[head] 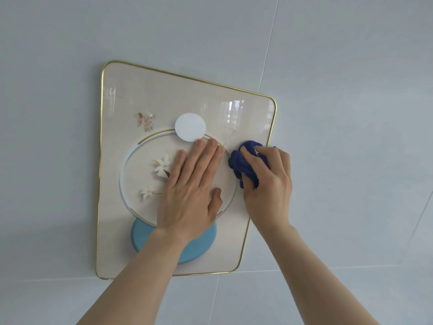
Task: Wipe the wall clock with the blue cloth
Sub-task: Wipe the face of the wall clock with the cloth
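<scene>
The wall clock (131,95) is a glossy cream panel with rounded corners and a thin gold rim, hanging on a pale tiled wall. Its face shows a large ring, white flowers, a white disc and a blue disc at the bottom. My left hand (189,184) lies flat on the ring, fingers together, pressing the panel. My right hand (267,181) is closed around the bunched dark blue cloth (243,163) and holds it against the panel near its right edge.
Pale grey wall tiles (339,113) with thin grout lines surround the clock on all sides. A horizontal grout line runs just below the clock's lower edge. No other objects are in view.
</scene>
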### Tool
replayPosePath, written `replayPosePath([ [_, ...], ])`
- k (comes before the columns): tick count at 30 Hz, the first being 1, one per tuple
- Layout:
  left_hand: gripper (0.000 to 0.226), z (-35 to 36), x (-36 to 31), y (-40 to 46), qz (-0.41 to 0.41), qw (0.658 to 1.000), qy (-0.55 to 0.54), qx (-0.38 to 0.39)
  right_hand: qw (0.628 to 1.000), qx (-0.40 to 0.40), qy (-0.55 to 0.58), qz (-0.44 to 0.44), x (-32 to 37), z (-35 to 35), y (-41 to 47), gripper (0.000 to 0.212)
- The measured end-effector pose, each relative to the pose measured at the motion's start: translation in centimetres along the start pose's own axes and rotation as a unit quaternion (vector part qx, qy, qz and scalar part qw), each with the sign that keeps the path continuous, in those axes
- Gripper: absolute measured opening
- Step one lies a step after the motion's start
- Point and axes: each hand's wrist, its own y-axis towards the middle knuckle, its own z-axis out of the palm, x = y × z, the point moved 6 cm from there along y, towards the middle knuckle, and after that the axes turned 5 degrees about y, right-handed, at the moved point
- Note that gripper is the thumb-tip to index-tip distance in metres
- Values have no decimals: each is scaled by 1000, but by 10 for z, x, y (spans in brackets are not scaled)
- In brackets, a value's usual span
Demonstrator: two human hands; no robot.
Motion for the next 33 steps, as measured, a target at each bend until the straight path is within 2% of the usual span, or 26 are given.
replayPosePath([
  [12, 85, 1, -1, -1, -7, 1000, 5, -8, 999, -33, 8, -24, 19, 3, 46, 45],
  [17, 85, -2, 1, 0, -5, 1000, -5, -15, 999, -39, -8, 23, 7, 0, 11, 45],
  [21, 85, -4, -1, 0, -8, 1000, -18, -14, 999, -15, -24, 36, -2, -6, -10, 47],
  [27, 85, -4, 0, 0, -5, 1000, -29, -8, 995, -54, 3, 89, 11, -7, 35, 41],
  [30, 85, -2, 0, 1, -8, 999, -36, -6, 997, -51, -3, 58, 21, -4, 55, 40],
  [33, 85, -2, -1, 0, -9, 999, -34, -9, 1000, -15, -1, 5, 26, -2, 45, 40],
])
